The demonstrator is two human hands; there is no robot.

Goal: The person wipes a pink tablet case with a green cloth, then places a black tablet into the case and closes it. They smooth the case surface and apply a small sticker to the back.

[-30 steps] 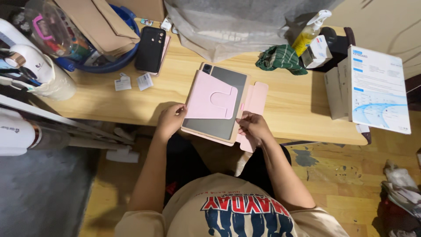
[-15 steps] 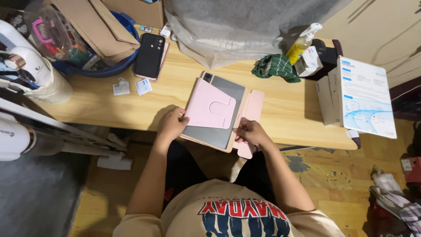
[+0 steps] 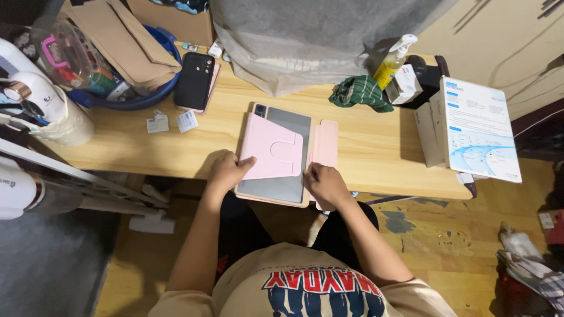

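Observation:
A grey tablet (image 3: 292, 126) lies face down in a pink case (image 3: 271, 149) at the near edge of the wooden table (image 3: 364, 147). My left hand (image 3: 226, 170) grips the case's lower left corner, fingers on the pink back panel. My right hand (image 3: 325, 183) holds the lower right edge by the pink side flap (image 3: 325, 141). The tablet's camera corner points away from me.
A black phone (image 3: 194, 81) lies behind the tablet at left, with two small white packets (image 3: 171, 122) nearby. A blue basin (image 3: 138, 97) with a tan bag, a grey plastic bag (image 3: 317, 41), a green cloth (image 3: 359, 93), a spray bottle (image 3: 395, 61) and white boxes (image 3: 479, 129) crowd the table.
The view has shifted slightly. Both hands stay on the case's near edge; the right hand has slid a little towards the tablet's lower right corner.

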